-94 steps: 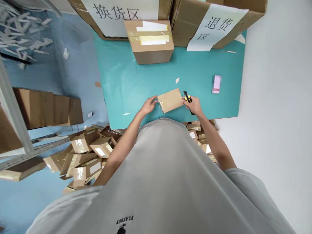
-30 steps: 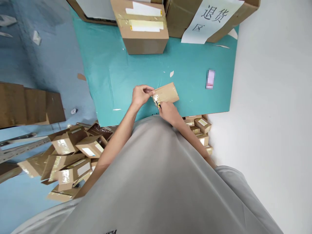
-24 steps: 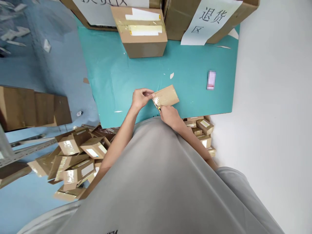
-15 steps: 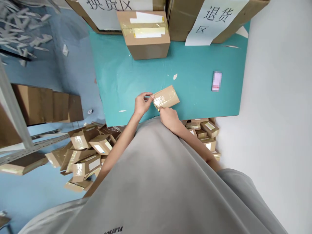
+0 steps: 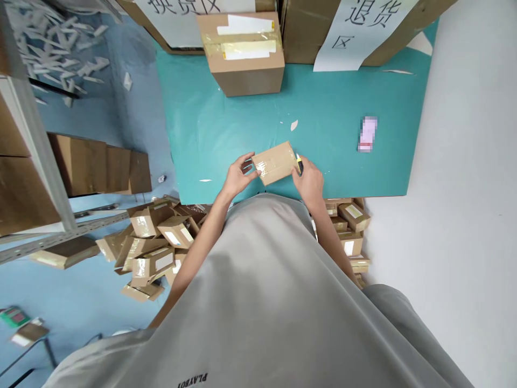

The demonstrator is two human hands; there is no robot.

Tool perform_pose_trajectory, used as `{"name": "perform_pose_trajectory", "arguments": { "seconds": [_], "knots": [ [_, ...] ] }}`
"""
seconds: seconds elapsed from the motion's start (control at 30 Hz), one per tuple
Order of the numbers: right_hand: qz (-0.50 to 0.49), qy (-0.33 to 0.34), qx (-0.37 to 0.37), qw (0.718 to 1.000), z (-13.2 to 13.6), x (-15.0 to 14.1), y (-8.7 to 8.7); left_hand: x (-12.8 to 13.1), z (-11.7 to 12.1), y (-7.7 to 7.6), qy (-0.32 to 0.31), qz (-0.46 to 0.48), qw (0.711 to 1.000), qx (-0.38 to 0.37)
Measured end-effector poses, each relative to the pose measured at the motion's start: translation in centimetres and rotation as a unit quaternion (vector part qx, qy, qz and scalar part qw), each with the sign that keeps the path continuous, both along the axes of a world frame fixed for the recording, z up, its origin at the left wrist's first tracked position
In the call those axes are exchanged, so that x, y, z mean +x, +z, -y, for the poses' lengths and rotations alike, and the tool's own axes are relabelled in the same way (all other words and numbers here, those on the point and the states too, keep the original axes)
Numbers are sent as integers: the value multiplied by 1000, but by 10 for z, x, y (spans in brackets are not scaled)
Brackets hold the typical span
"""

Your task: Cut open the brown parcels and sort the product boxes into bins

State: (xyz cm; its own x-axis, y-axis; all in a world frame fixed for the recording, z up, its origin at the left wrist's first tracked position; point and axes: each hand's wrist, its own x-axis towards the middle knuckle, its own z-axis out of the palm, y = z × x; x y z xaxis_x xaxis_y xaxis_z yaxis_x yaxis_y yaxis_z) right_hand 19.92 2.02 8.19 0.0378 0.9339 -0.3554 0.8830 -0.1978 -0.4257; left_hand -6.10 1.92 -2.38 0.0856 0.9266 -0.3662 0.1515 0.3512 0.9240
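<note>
A small taped cardboard box (image 5: 275,163) lies slightly tilted near the front edge of the green table. My left hand (image 5: 238,177) grips its left end, the thumb at the near corner and the fingers along the far side. In my right hand (image 5: 309,184) is a small yellow-and-black utility knife (image 5: 299,164), its pale tip pointing away from me. That hand is closed around the handle, right beside the box's right end. Clear tape shines on the box's left part.
A larger taped carton (image 5: 247,75) stands at the table's back, before two big boxes with paper signs (image 5: 355,32). A blurred pink item (image 5: 367,134) lies right. Paper scraps (image 5: 294,125) dot the green table (image 5: 226,129). Cartons pile up on the floor (image 5: 155,264) at left.
My right hand with the knife has moved from the box's near left corner to its right end. The left hand has stayed at the left end, its fingers slightly more spread.
</note>
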Motion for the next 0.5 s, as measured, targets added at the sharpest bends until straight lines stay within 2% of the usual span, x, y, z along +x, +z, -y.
{"name": "perform_pose_trajectory", "arguments": {
  "seconds": [0.1,0.2,0.37,0.5],
  "knots": [
    [-102,-71,-15,992,-5,23,-38,-2,5,-7,-15,45,999,2],
    [-212,-117,-58,969,2,31,-58,-4,5,-13,-30,72,997,-4],
    [-242,-167,-57,954,22,31,-61,0,-4,-17,-47,71,996,-6],
    [-246,-183,-57,950,26,30,-62,0,-11,-13,-69,71,995,-5]
  ]
}}
